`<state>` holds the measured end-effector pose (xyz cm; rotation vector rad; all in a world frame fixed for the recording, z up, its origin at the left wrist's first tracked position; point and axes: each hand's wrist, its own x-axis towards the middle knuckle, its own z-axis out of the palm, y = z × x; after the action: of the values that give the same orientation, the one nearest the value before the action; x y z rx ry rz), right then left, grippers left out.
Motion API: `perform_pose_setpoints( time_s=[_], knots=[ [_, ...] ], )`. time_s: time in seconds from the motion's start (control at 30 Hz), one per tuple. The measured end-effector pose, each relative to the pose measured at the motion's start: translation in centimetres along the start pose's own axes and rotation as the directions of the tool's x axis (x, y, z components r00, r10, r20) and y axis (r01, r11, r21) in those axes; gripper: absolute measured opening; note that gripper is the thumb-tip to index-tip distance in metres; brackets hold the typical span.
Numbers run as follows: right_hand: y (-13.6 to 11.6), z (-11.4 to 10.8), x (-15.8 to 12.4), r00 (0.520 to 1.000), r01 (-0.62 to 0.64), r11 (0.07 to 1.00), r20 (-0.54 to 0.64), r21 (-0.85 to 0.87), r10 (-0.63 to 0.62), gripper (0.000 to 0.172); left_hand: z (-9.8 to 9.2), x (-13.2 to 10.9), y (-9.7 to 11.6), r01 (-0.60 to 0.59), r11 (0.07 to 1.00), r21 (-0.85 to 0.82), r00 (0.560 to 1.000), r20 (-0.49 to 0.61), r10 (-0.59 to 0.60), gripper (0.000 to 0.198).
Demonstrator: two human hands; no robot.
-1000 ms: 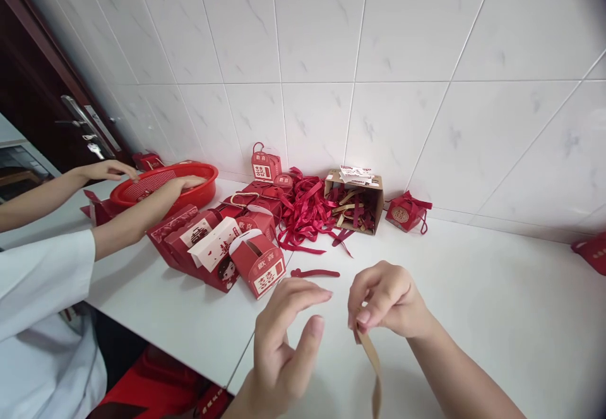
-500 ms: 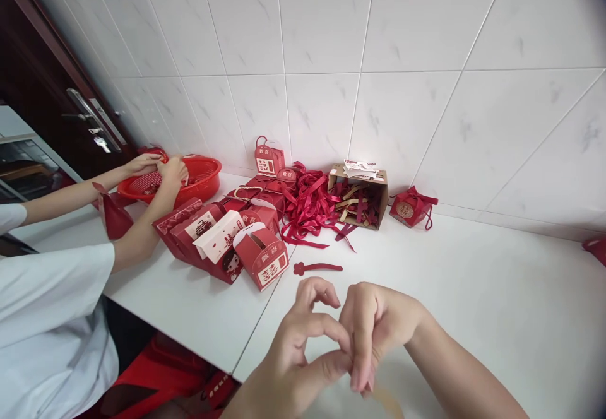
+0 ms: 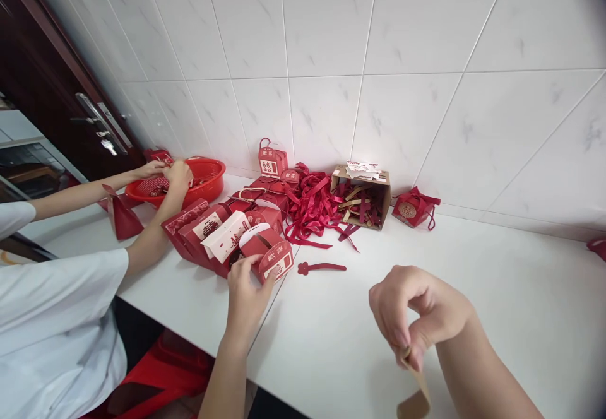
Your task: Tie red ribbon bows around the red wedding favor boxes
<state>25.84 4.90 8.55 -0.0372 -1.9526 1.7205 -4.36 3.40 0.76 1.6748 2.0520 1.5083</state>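
My left hand (image 3: 247,289) reaches forward onto the nearest red gift box (image 3: 269,256), fingers curled on its near side. My right hand (image 3: 419,313) is closed in a pinch on a tan paper strip (image 3: 413,387) that hangs down near the bottom edge. A loose dark red ribbon strip (image 3: 320,268) lies on the white counter (image 3: 497,293) between my hands and the pile. More red gift boxes (image 3: 213,235) lie stacked to the left of the near box.
A heap of red ribbons (image 3: 310,207) and a tipped cardboard box (image 3: 362,195) of strips sit by the tiled wall. A small red box (image 3: 413,207) stands to its right. At the left a person in white handles something over a red basket (image 3: 189,180).
My hands have come apart. The left moved forward onto the red gift box; the right kept the tan strip and shifted right.
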Motion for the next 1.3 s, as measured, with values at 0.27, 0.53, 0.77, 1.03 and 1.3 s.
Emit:
perform_pose_setpoints(
  time_s=[0.27,0.53,0.77,1.03,1.3],
  knots=[
    [-1.8,0.1,-1.6,0.987,0.125,0.988,-0.089,-0.088,-0.133,0.014,1.4,-0.9,0.9,-0.115,0.992,-0.059,0.989,0.088,0.12,0.017],
    [-2.3,0.3,-2.4,0.965,0.23,0.967,-0.106,-0.107,-0.241,0.011,-0.4,2.7,0.0,-0.09,0.996,0.021,0.944,-0.317,0.092,0.071],
    [-3.3,1.4,-3.0,0.922,0.317,0.929,-0.167,-0.191,-0.348,0.02,-4.4,7.3,-1.0,0.111,0.984,-0.139,0.949,-0.278,-0.146,0.073],
    [-5.0,4.0,-1.5,0.643,0.084,0.847,-0.621,-0.526,-0.449,0.012,-5.8,6.2,12.4,-0.324,0.859,-0.396,0.922,0.072,0.381,0.01],
    [-2.4,3.4,2.2,0.408,-0.026,0.786,-0.725,-0.617,-0.555,0.01,0.9,4.1,17.4,-0.223,0.661,-0.717,0.851,0.187,0.49,0.005]
  ],
)
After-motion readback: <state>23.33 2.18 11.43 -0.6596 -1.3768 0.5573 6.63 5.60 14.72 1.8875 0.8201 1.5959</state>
